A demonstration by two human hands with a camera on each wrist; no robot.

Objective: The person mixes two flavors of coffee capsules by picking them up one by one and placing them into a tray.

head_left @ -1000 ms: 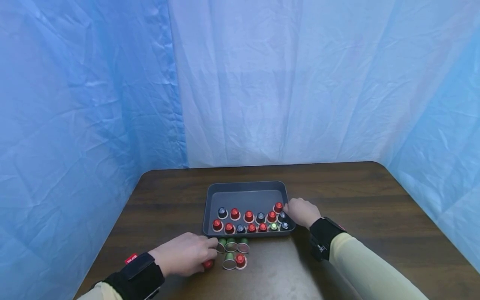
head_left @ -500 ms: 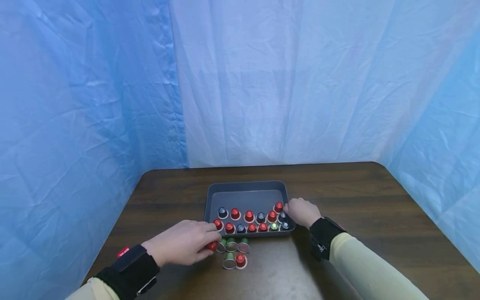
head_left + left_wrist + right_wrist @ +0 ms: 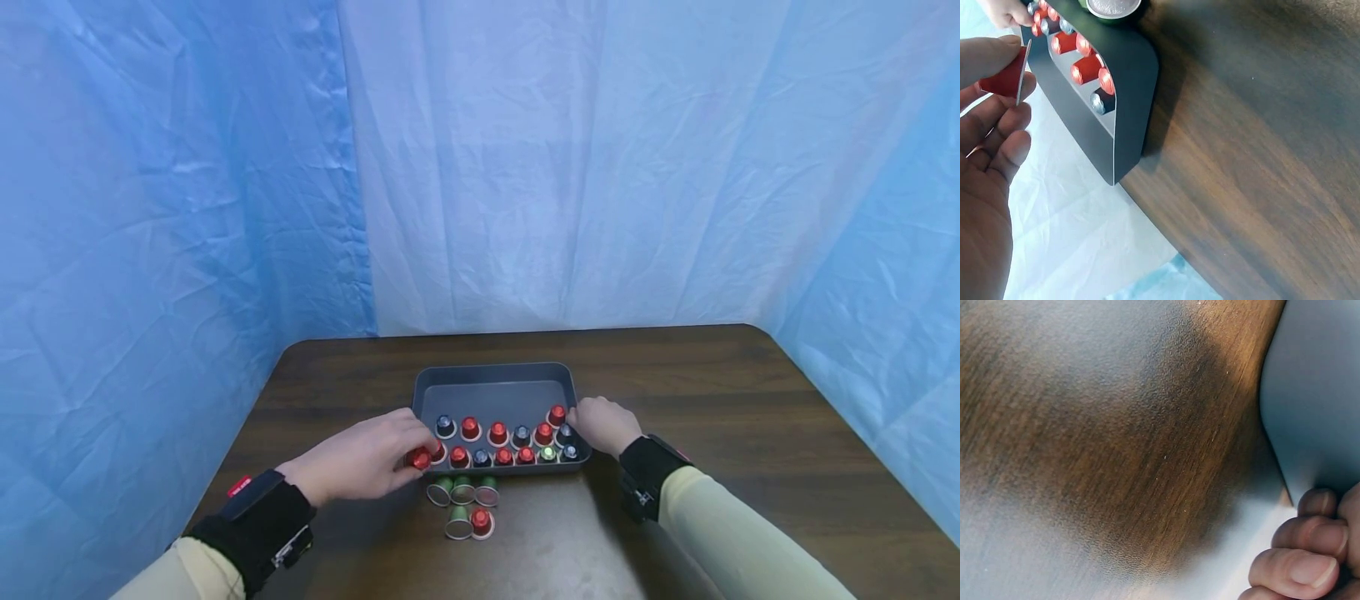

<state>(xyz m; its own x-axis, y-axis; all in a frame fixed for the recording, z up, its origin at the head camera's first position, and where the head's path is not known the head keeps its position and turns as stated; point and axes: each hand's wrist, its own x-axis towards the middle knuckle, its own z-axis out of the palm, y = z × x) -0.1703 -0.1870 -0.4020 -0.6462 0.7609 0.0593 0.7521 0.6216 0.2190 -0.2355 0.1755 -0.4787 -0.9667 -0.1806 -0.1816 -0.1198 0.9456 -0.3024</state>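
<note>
My left hand (image 3: 363,460) pinches a red coffee capsule (image 3: 420,460) between thumb and fingers at the front left corner of a dark grey baking tray (image 3: 495,397). In the left wrist view that capsule (image 3: 1005,76) is tilted, its flat rim facing right, above the tray wall (image 3: 1138,94). Red, dark blue and green capsules stand upright in rows across the tray's front half. My right hand (image 3: 606,425) grips the tray's right side, its fingers (image 3: 1310,569) curled at the edge in the right wrist view.
Several green capsules (image 3: 459,523) lie tipped over on the wooden table (image 3: 570,542) just in front of the tray. A red capsule (image 3: 482,522) stands beside them. Pale blue sheets (image 3: 480,167) hang around the table's far and side edges.
My left hand has lifted the red capsule from the table left of the green ones and carried it forward to the tray's front left corner. My right hand stays put.
</note>
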